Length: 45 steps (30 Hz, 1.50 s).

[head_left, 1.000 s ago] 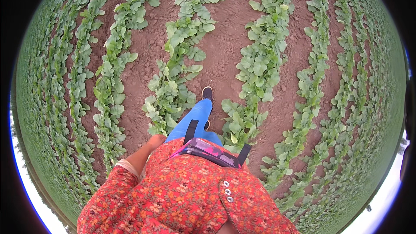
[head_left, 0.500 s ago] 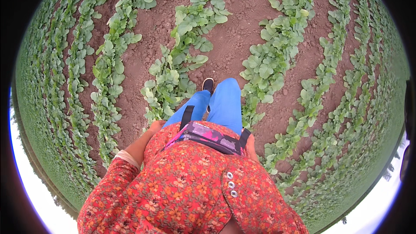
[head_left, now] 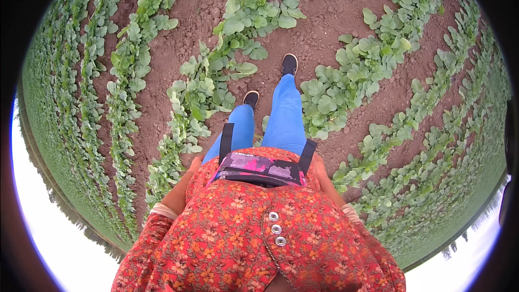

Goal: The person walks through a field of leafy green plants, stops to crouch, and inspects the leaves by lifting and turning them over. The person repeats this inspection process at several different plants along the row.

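My left hand (head_left: 192,168) hangs beside my left hip, partly behind the hem of my red floral top (head_left: 232,227). On the other side my right hand (head_left: 320,168) is against the top near my right hip. The fingers of both hands are hidden, so I cannot tell if they hold anything. Between them a purple, pink and black waist bag (head_left: 262,168) lies across my front, with black straps at each end. Below it show my blue trousers (head_left: 286,113) and two dark shoes; the right shoe (head_left: 290,65) is farther forward than the left shoe (head_left: 251,98).
I am on a strip of brown soil (head_left: 278,40) between two rows of leafy green plants. The left row (head_left: 205,84) grows close to my left leg, the right row (head_left: 346,81) close to my right. More rows curve away on both sides towards distant trees.
My right leg has swung forward, and both shoes now show fully. My body has turned slightly, with the right-hand rows slanting more. More of my right forearm has come into view.
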Each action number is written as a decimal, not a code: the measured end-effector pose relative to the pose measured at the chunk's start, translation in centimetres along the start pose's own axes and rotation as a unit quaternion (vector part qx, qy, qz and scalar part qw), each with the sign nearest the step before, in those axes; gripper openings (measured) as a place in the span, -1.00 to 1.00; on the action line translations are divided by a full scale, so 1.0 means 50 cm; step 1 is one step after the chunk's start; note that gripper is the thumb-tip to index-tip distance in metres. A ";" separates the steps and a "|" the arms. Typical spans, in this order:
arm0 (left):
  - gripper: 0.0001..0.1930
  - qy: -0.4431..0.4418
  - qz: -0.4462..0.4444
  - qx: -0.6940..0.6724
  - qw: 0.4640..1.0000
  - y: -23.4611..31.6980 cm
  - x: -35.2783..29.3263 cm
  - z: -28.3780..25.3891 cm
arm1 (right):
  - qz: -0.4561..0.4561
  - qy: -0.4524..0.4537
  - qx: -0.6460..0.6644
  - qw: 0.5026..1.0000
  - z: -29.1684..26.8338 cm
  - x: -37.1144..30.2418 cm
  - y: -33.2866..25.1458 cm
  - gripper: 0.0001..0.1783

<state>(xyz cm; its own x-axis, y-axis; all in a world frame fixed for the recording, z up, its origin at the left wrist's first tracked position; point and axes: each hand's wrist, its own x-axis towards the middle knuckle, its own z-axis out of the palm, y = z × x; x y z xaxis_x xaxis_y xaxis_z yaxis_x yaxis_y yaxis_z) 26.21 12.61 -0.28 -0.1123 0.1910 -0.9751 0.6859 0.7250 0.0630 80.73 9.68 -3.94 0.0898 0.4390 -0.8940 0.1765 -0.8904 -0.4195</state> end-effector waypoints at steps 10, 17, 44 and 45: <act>-0.66 -0.018 -0.063 -0.132 0.989 -0.052 0.014 0.210 | 0.139 -0.007 0.003 0.990 -0.138 0.057 -0.162 -0.66; -0.71 0.013 0.009 -0.079 0.997 0.039 -0.014 0.217 | 0.095 -0.023 -0.048 0.994 -0.129 0.145 -0.319 -0.66; -0.51 0.365 0.190 -0.181 0.893 0.415 0.886 -0.037 | -0.177 -0.351 -0.404 0.826 0.544 0.866 -0.576 -0.65; -0.51 0.368 0.216 -0.158 0.891 0.416 0.912 -0.045 | -0.223 -0.353 -0.475 0.775 0.558 0.864 -0.614 -0.64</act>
<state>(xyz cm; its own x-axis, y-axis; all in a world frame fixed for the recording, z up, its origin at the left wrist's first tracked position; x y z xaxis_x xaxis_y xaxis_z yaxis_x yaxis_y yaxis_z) 33.71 37.91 -42.98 -0.4074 0.7943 -0.4507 0.5562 0.6072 0.5675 51.82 52.63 -34.07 -0.6874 0.2046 -0.6969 0.7069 -0.0319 -0.7066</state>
